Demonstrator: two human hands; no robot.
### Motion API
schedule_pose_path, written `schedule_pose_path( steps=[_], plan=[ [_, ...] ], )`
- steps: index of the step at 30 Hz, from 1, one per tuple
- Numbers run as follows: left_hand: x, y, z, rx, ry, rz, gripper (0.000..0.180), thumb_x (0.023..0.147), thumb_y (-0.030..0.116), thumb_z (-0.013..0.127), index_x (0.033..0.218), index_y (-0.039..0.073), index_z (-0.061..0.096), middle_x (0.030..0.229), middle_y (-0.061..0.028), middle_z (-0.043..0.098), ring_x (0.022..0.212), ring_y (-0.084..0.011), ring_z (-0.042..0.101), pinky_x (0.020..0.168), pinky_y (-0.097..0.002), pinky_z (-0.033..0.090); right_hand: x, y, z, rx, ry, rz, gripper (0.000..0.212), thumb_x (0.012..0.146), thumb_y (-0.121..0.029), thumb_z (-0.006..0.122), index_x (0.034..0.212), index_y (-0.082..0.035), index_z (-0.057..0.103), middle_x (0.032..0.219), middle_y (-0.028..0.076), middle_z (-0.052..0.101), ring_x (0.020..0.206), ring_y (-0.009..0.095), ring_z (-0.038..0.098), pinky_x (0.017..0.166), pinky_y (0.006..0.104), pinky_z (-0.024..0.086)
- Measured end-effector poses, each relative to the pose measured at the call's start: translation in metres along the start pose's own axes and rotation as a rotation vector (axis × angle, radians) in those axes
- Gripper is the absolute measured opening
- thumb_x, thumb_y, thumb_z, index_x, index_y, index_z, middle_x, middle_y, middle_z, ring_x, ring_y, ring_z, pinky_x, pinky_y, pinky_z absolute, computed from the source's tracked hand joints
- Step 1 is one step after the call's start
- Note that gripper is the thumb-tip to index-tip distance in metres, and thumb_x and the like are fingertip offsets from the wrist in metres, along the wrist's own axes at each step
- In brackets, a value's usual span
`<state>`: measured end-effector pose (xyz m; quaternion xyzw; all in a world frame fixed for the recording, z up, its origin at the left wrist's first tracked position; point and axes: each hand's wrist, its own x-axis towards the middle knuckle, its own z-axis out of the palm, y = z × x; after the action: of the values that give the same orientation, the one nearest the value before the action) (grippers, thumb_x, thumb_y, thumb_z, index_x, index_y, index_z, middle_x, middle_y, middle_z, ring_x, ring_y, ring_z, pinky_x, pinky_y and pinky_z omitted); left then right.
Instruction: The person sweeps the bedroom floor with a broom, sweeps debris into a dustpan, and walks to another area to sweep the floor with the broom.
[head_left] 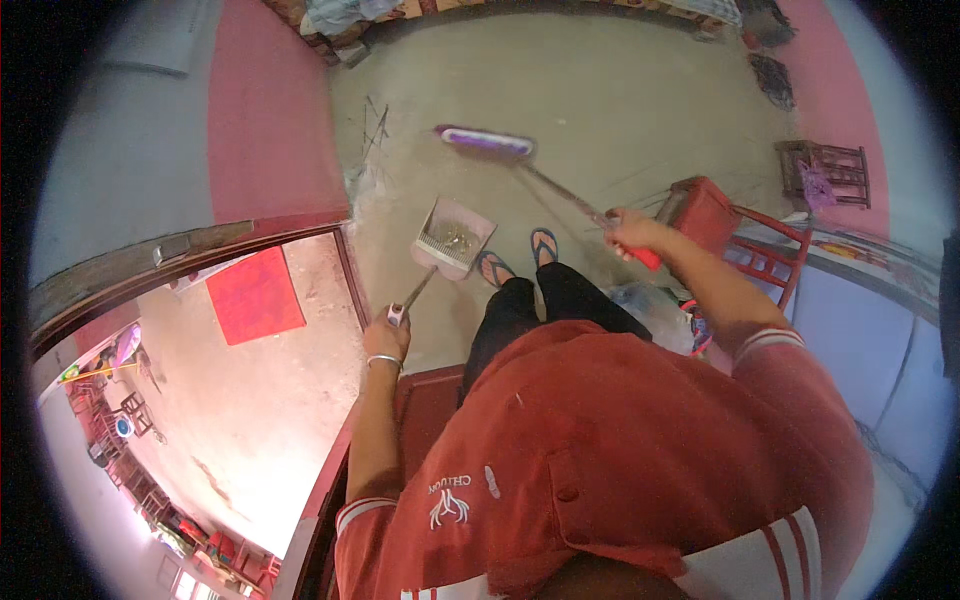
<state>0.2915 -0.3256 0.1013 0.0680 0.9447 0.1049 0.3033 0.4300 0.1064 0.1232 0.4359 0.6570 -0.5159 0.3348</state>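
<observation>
My left hand (388, 334) is closed round the handle of a long-handled dustpan (474, 221). Its pale pan rests on the floor just ahead of my feet, with a small heap of debris inside. In my right hand (636, 236) I grip the red end of a broom's handle (572, 196). The broom's purple and white head (487, 141) is out on the floor, farther off than the dustpan and apart from it. Motion slightly blurs the broom head.
To my left a doorway opens onto another room with a red mat (256, 296). On the right are a red wooden chair (762, 240), a small dark stool (828, 172) and a clear plastic bag (650, 312). Thin sticks (374, 128) lie by the left wall.
</observation>
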Motion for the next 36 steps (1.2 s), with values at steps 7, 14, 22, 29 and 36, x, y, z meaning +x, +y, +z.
schedule_pose_path(
  steps=[7, 14, 22, 29, 36],
  plan=[
    [-0.006, -0.002, 0.023, -0.022, -0.029, -0.142, 0.034, 0.073, 0.035, 0.054, 0.099, 0.013, 0.058, 0.085, -0.0168, 0.06, 0.081, -0.0336, 0.057, 0.07, -0.0409, 0.045, 0.119, 0.016, 0.043, -0.311, -0.095, -0.165, 0.017, 0.069, -0.013, 0.05, 0.073, 0.003, 0.053, 0.056, 0.01, 0.054, 0.044, 0.02, 0.053, 0.037, 0.0337, 0.043],
    [0.01, 0.009, 0.013, 0.108, -0.034, -0.123, 0.033, 0.073, 0.033, 0.055, 0.096, 0.01, 0.057, 0.084, -0.019, 0.059, 0.08, -0.0352, 0.057, 0.069, -0.0413, 0.045, 0.061, 0.049, 0.116, -0.454, -0.354, 0.098, 0.016, 0.063, -0.011, 0.05, 0.056, 0.003, 0.055, 0.054, 0.013, 0.056, 0.048, 0.021, 0.056, 0.042, 0.0335, 0.043],
    [0.014, -0.017, -0.008, 0.046, -0.028, -0.011, 0.033, 0.072, 0.034, 0.055, 0.094, 0.009, 0.059, 0.08, -0.0199, 0.06, 0.078, -0.0355, 0.057, 0.068, -0.0404, 0.046, -0.037, 0.054, 0.073, -0.188, -0.255, -0.079, 0.02, 0.064, -0.012, 0.052, 0.079, 0.001, 0.049, 0.053, 0.006, 0.049, 0.041, 0.016, 0.047, 0.038, 0.0295, 0.04],
    [-0.017, -0.049, -0.006, 0.216, -0.026, 0.038, 0.035, 0.07, 0.034, 0.059, 0.098, 0.013, 0.057, 0.077, -0.0164, 0.061, 0.073, -0.0322, 0.059, 0.066, -0.0391, 0.047, -0.003, 0.114, 0.055, 0.371, -0.348, 0.182, 0.012, 0.073, -0.015, 0.054, 0.072, -0.005, 0.048, 0.053, 0.002, 0.044, 0.042, 0.013, 0.045, 0.039, 0.0264, 0.038],
    [-0.021, -0.048, 0.019, 0.227, -0.066, -0.077, 0.038, 0.069, 0.033, 0.06, 0.103, 0.016, 0.056, 0.078, -0.0134, 0.062, 0.075, -0.0299, 0.059, 0.066, -0.0379, 0.047, 0.086, 0.1, 0.13, 0.528, -0.511, 0.143, 0.021, 0.077, -0.013, 0.049, 0.058, -0.007, 0.044, 0.051, 0.002, 0.044, 0.041, 0.013, 0.042, 0.043, 0.0247, 0.038]
  ],
)
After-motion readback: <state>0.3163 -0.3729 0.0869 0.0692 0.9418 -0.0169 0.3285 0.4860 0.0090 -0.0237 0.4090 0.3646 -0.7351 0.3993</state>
